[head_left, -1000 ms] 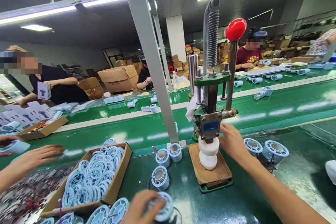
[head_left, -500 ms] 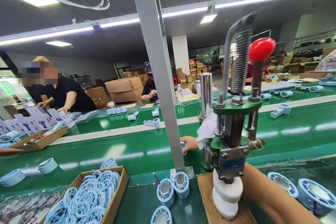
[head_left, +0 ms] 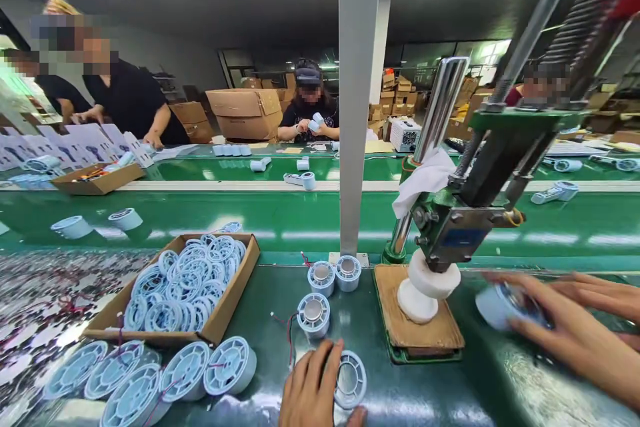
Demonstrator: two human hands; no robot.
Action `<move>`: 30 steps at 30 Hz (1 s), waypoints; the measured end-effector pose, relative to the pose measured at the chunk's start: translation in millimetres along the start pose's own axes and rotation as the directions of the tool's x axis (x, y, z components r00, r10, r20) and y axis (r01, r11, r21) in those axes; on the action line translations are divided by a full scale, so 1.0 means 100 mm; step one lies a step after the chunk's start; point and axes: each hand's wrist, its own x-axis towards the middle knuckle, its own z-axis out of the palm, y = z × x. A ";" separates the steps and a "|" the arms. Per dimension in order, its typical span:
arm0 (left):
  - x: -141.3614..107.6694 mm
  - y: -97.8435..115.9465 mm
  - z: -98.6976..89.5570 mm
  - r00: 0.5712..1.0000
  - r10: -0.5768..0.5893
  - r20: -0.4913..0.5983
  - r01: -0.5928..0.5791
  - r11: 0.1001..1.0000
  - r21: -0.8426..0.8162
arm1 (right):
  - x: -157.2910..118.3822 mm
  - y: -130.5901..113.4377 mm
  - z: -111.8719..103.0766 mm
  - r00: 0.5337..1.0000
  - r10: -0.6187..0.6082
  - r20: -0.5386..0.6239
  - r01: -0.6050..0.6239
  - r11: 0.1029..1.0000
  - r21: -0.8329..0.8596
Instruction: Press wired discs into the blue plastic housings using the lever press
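1. Cup (head_left: 493, 307) in the right hand (head_left: 565, 330), towards the view's three o'clock: the fingers lie along its twelve o'clock edge and the thumb crosses near its five, pinching it between them (the motion blur hides the exact contact).

2. Just beyond, at about two o'clock from the right hand, another person's hand (head_left: 595, 290) reaches in; its fingers are too blurred to tell whether they hold anything.

3. Left hand (head_left: 307, 387), near six o'clock, has its fingers side by side at the nine o'clock rim of a second cup (head_left: 350, 380), thumb apart at the cup's six; whether they grip it I cannot tell.

4. Both cups are light blue, smooth and round; the second shows thin spokes inside its rim.

5. Three more cups (head_left: 313, 313) stand towards twelve o'clock from the left hand, with dull metal discs in their tops and thin wires beside them.

6. Between the hands is the press (head_left: 463, 233), green-painted and dark metal, with rounded white pads (head_left: 434, 273) above a scuffed brown board (head_left: 435, 337).

7. At the left hand's ten o'clock, a brown cardboard tray (head_left: 227, 307) holds piled, glossy blue rings (head_left: 185, 273); more spoked cups (head_left: 135, 393) lean below it.
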 end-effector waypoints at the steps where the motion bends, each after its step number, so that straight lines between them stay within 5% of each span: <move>1: 0.02 0.06 -0.03 0.999 -0.048 0.000 0.048 0.999 -0.017 | -0.21 0.03 -0.04 0.994 -0.015 0.110 0.018 0.999 -0.029; 5: 0.09 0.27 -0.15 0.983 -0.178 0.042 0.181 0.978 -0.105 | -0.83 -0.31 0.10 0.857 -0.186 0.480 0.218 0.976 -0.012; 8: 0.08 0.31 -0.22 0.991 -0.074 0.110 0.096 0.974 -0.207 | -0.91 -0.73 0.25 0.806 -0.303 0.509 0.325 0.945 0.049; 11: 0.03 0.26 -0.22 0.993 -0.022 0.116 0.054 0.961 -0.271 | -0.92 -0.81 0.33 0.859 -0.307 0.411 0.316 0.948 0.047; 16: 0.00 0.28 -0.17 0.971 -0.092 0.219 0.135 0.973 -0.189 | -1.08 -0.30 0.58 0.961 -0.265 0.083 0.259 0.963 0.074; 21: -0.01 0.32 -0.10 0.988 -0.083 0.130 0.104 0.980 -0.169 | -1.18 -0.21 1.03 0.968 -0.156 -0.197 0.165 0.986 0.030; 26: 0.02 0.20 -0.10 0.995 -0.053 0.087 0.071 0.975 -0.211 | -1.23 -0.62 1.44 0.976 -0.195 -0.099 0.213 0.949 0.231; 30: 0.13 0.30 -0.26 0.960 -0.269 0.071 0.275 0.877 -0.394 | -1.27 -0.75 1.59 0.992 -0.128 0.023 0.112 0.930 0.349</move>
